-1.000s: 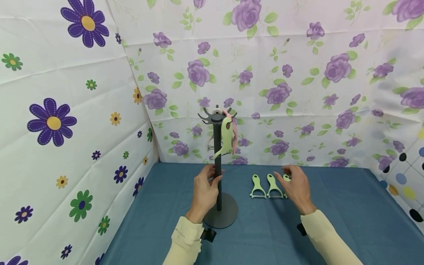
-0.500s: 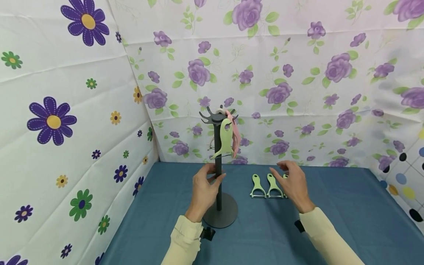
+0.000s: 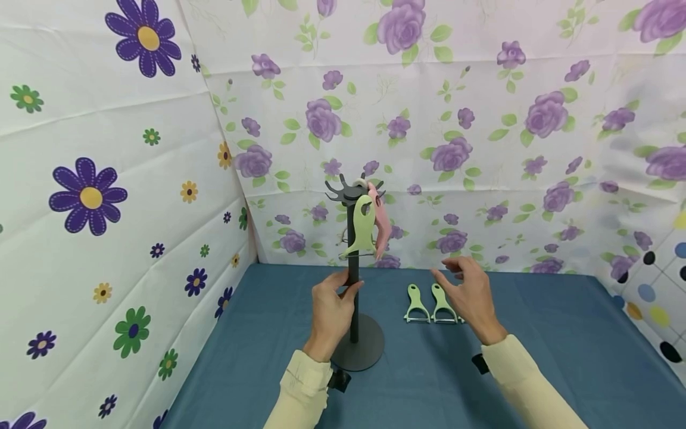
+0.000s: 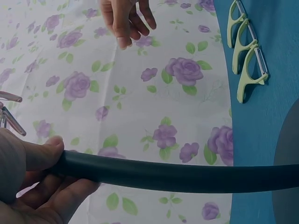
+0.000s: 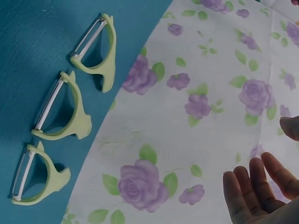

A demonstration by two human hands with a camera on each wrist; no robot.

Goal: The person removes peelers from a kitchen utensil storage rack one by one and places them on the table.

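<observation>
My left hand (image 3: 331, 313) grips the upright pole of a dark grey hook stand (image 3: 355, 322), thumb and fingers round it; the left wrist view shows the same pole (image 4: 187, 177). From the stand's hooks hang a light green peeler (image 3: 363, 223), a pink peeler (image 3: 382, 223) and, behind them, a pale one that is mostly hidden. My right hand (image 3: 473, 295) hovers with relaxed, parted fingers above the table, holding nothing. Three light green peelers lie in a row near it, seen whole in the right wrist view: the nearest to the top is one green peeler (image 5: 108, 56).
A blue cloth (image 3: 257, 357) covers the table. White floral sheets (image 3: 482, 179) rise behind it and on the left (image 3: 134, 238). On the right stands a dotted sheet (image 3: 661, 286).
My right hand has drifted a little left and up. The stand's top has turned slightly, so the green peeler faces forward and more of the pink one shows. My left hand keeps its grip.
</observation>
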